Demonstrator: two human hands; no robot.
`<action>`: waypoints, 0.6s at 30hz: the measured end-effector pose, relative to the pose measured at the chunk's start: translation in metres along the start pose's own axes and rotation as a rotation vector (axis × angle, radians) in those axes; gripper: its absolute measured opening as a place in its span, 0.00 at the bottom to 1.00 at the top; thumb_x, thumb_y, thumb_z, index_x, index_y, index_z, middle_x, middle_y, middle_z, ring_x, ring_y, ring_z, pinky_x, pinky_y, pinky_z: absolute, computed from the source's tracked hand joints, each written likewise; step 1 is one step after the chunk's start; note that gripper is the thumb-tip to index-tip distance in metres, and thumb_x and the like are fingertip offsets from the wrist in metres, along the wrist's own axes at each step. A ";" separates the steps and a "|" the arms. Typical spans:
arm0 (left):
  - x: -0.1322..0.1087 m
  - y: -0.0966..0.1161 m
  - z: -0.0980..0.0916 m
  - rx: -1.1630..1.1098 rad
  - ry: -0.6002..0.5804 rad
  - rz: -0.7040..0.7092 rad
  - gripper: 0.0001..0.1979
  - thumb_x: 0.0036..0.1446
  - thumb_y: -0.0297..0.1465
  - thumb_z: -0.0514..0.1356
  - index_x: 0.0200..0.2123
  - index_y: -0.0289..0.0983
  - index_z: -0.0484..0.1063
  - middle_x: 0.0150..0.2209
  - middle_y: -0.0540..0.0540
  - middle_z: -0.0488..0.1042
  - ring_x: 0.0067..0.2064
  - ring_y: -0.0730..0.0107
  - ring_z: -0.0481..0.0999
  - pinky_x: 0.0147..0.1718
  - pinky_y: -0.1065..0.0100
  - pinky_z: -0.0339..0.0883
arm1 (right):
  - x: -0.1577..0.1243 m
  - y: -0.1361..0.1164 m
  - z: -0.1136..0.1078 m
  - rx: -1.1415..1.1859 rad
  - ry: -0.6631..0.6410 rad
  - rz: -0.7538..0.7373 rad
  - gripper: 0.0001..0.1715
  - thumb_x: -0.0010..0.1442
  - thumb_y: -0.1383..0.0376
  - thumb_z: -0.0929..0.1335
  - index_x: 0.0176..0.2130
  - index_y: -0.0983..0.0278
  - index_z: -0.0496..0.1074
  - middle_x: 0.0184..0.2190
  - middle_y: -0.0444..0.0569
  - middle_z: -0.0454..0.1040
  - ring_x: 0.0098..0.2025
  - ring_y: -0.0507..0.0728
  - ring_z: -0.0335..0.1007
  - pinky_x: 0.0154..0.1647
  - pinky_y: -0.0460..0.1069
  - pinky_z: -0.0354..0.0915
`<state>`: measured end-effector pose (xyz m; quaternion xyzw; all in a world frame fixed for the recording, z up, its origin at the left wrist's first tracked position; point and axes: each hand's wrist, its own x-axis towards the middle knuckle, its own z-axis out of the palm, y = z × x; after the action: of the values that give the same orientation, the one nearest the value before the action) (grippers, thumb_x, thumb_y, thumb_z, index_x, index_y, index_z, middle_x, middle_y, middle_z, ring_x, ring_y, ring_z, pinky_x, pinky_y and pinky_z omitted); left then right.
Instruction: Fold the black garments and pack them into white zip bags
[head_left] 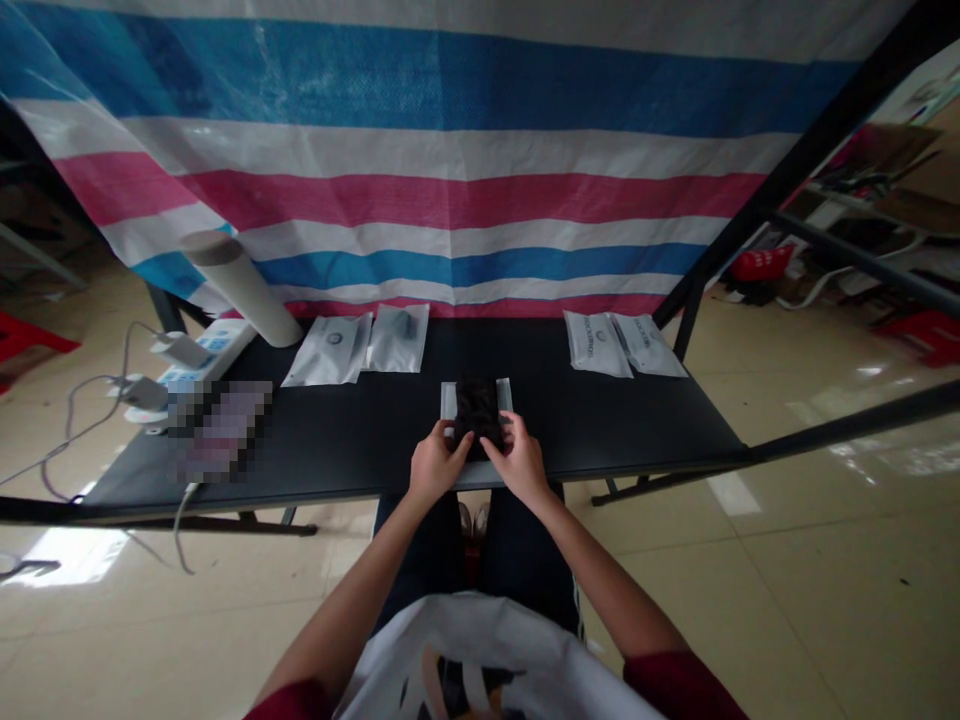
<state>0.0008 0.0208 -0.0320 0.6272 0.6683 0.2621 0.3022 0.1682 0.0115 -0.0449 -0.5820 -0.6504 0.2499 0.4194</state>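
Note:
At the front edge of the black table, a folded black cloth piece lies on top of a flat whitish pouch. My left hand grips its left side, with the thumb resting on the near part of the cloth. From the right, my right hand holds the opposite side in the same way, thumb on top and fingers curled at the edge. The two thumbs are close together. Most of the pouch is hidden under the cloth and my hands.
Printed white pouches lie at the back left and back right. A tilted pale bottle, a power strip with chargers and a pixelated phone with its cable occupy the left. A striped sheet hangs behind.

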 end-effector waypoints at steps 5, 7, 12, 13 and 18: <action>0.008 0.009 -0.004 0.071 -0.046 -0.043 0.18 0.57 0.47 0.58 0.41 0.40 0.71 0.26 0.47 0.77 0.30 0.61 0.77 0.24 0.69 0.52 | -0.007 -0.010 -0.007 -0.253 -0.082 -0.346 0.29 0.55 0.68 0.69 0.56 0.57 0.67 0.58 0.56 0.67 0.62 0.67 0.61 0.60 0.63 0.60; 0.009 0.006 -0.005 0.057 -0.044 -0.033 0.17 0.57 0.47 0.58 0.40 0.40 0.71 0.26 0.47 0.77 0.30 0.62 0.77 0.24 0.69 0.53 | -0.008 -0.015 -0.010 -0.327 -0.203 -0.398 0.33 0.52 0.69 0.70 0.57 0.58 0.66 0.59 0.55 0.68 0.63 0.67 0.58 0.62 0.63 0.58; 0.007 -0.004 -0.006 -0.153 0.042 0.016 0.18 0.56 0.48 0.58 0.38 0.39 0.70 0.29 0.48 0.76 0.29 0.68 0.75 0.26 0.71 0.58 | 0.003 -0.016 -0.007 -0.468 -0.237 -0.346 0.32 0.54 0.72 0.69 0.58 0.65 0.66 0.54 0.57 0.72 0.57 0.64 0.66 0.59 0.60 0.60; 0.006 -0.004 -0.007 -0.219 0.075 0.010 0.19 0.56 0.49 0.58 0.37 0.39 0.69 0.31 0.48 0.75 0.28 0.69 0.74 0.26 0.71 0.60 | 0.006 -0.015 -0.005 -0.491 -0.228 -0.342 0.31 0.54 0.73 0.69 0.57 0.65 0.67 0.53 0.56 0.73 0.54 0.64 0.68 0.58 0.59 0.61; 0.003 0.005 -0.012 -0.662 -0.123 -0.259 0.25 0.51 0.53 0.60 0.38 0.36 0.69 0.34 0.45 0.75 0.28 0.68 0.76 0.23 0.70 0.63 | 0.017 -0.005 -0.004 -0.477 -0.094 -0.371 0.23 0.57 0.73 0.68 0.53 0.63 0.71 0.50 0.53 0.76 0.53 0.62 0.70 0.55 0.56 0.63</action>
<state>-0.0046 0.0245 -0.0204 0.4202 0.6016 0.3856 0.5594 0.1696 0.0262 -0.0346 -0.5230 -0.8046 0.0357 0.2788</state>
